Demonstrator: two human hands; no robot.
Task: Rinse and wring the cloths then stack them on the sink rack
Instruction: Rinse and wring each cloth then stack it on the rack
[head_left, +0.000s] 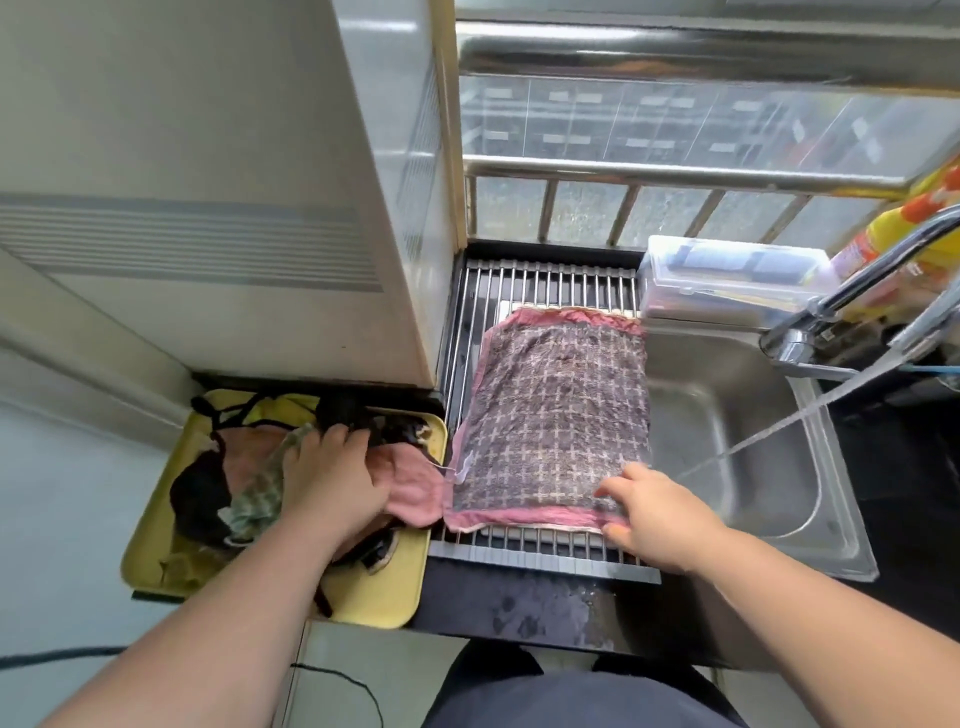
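checked cloth (556, 415) flat on sink rack (545, 275), long axis running away from person. right hand (654, 514) on its near-right corner, fingers apart, straight. cloth pile (249, 467) in yellow tray (379, 592) left of rack; left hand (332, 478) nearer, fingers curled into it.

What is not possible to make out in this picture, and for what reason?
Head view:
- Grip of the left hand: buried in the cloth pile on the yellow tray.
- Spout of the faucet: cut off by the right edge.
- Middle of the rack: covered by the checked cloth.
- Contents of the clear box: blurred.
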